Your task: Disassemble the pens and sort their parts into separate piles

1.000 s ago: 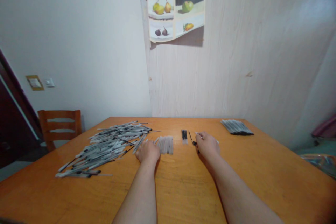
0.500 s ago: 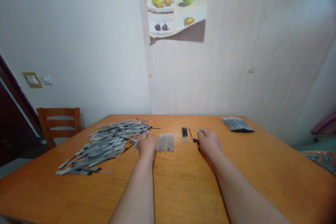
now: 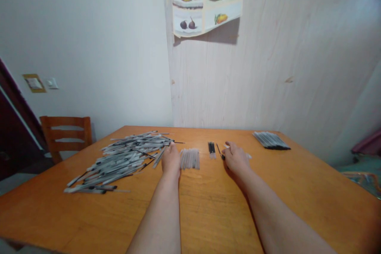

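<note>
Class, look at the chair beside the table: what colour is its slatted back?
The chair back is orange-brown, best seen at the left of the head view.

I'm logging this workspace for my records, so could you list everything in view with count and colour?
heap of pen-like sticks: uncountable, grey-white and black, table's left
pale sticks: one row, right of left hand
dark sticks: small group, black with pale ends, centre
small black pieces: count unclear, beside right hand
black-ended sticks: one row, pale, far right
table: one, orange-brown, below
chair: one, brown, left
fruit picture sheet: one, multicoloured, wall
purple item: one, right edge
left hand, right hand: bare, above table
</note>
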Action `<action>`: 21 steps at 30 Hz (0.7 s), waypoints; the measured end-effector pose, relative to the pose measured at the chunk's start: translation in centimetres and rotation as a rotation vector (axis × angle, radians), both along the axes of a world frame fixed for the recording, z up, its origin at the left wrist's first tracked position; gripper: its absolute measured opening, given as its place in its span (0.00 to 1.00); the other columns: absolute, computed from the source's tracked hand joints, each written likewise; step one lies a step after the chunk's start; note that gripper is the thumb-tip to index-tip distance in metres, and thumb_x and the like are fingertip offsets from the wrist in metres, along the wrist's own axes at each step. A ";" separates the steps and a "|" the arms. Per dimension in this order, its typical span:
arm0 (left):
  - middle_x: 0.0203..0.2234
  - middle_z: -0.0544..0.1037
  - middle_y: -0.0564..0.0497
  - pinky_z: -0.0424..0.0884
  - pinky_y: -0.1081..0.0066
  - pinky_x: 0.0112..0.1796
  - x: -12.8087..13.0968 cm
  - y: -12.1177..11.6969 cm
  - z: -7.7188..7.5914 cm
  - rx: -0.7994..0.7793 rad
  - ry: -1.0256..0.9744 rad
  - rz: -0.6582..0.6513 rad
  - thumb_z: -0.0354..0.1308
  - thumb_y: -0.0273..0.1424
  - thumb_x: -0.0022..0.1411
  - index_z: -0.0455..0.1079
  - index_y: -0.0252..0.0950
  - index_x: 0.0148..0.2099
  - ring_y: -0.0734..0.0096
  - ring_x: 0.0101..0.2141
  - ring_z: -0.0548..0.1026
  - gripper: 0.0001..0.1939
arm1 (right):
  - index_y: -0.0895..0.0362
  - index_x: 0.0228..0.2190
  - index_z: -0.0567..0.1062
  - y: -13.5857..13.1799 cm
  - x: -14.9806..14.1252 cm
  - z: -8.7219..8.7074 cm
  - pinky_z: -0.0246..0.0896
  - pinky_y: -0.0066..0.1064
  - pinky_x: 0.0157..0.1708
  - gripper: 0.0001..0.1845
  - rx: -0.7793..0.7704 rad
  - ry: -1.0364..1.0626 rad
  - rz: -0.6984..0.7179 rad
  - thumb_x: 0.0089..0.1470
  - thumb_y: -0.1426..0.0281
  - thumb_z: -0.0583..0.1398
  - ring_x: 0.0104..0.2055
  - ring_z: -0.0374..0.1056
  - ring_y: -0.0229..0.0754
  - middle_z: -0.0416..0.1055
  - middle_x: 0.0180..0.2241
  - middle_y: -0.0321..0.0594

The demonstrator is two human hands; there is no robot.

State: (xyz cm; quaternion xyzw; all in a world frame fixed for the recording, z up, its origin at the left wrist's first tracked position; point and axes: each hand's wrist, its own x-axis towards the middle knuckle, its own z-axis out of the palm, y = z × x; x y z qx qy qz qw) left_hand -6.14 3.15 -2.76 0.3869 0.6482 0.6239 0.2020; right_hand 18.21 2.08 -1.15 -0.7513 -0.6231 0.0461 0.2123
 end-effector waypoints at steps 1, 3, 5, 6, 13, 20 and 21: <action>0.33 0.80 0.39 0.65 0.66 0.41 0.0 0.1 -0.1 0.003 0.011 0.000 0.52 0.46 0.61 0.70 0.40 0.25 0.52 0.44 0.75 0.18 | 0.57 0.60 0.66 0.1 -0.2 -0.1 0.53 0.41 0.52 0.27 0.017 -0.008 0.004 0.63 0.66 0.46 0.54 0.66 0.54 0.74 0.48 0.56; 0.32 0.80 0.39 0.65 0.67 0.41 0.0 0.2 -0.3 0.021 0.015 -0.008 0.52 0.46 0.61 0.70 0.40 0.25 0.53 0.44 0.75 0.19 | 0.56 0.59 0.67 0.2 -0.4 -0.4 0.53 0.45 0.52 0.26 0.045 -0.031 0.008 0.63 0.65 0.47 0.54 0.66 0.56 0.73 0.49 0.56; 0.31 0.79 0.40 0.65 0.67 0.40 -0.1 0.4 -0.6 0.043 0.017 -0.019 0.51 0.46 0.62 0.70 0.40 0.25 0.54 0.42 0.76 0.19 | 0.57 0.59 0.67 0.3 -0.6 -0.7 0.52 0.48 0.53 0.27 0.048 -0.065 0.017 0.63 0.65 0.47 0.54 0.66 0.57 0.72 0.50 0.56; 0.30 0.79 0.41 0.65 0.68 0.39 -0.1 0.5 -0.8 0.049 0.020 -0.022 0.51 0.46 0.62 0.70 0.40 0.25 0.55 0.41 0.76 0.20 | 0.57 0.59 0.67 0.4 -0.6 -0.9 0.51 0.49 0.54 0.27 0.049 -0.080 0.024 0.63 0.65 0.47 0.55 0.65 0.57 0.72 0.50 0.57; 0.26 0.77 0.41 0.65 0.66 0.34 -0.1 0.8 -1.3 -0.069 0.139 -0.001 0.49 0.48 0.63 0.70 0.39 0.25 0.56 0.31 0.74 0.23 | 0.57 0.60 0.66 0.7 -0.9 -1.5 0.38 0.54 0.61 0.27 0.021 -0.084 0.077 0.62 0.67 0.48 0.61 0.59 0.56 0.69 0.55 0.56; 0.33 0.80 0.38 0.67 0.64 0.34 0.0 0.6 -0.7 -0.228 0.236 -0.011 0.40 0.50 0.66 0.74 0.37 0.32 0.53 0.35 0.77 0.29 | 0.57 0.58 0.67 0.9 -1.2 -1.9 0.34 0.60 0.61 0.26 0.061 -0.051 0.140 0.61 0.66 0.48 0.62 0.58 0.57 0.67 0.58 0.54; 0.33 0.80 0.38 0.67 0.64 0.34 -0.1 0.6 -0.7 -0.231 0.246 -0.015 0.39 0.51 0.66 0.74 0.37 0.32 0.53 0.36 0.77 0.30 | 0.57 0.58 0.67 1.0 -1.2 -2.0 0.34 0.60 0.61 0.26 0.068 -0.043 0.152 0.61 0.66 0.48 0.62 0.58 0.58 0.67 0.58 0.54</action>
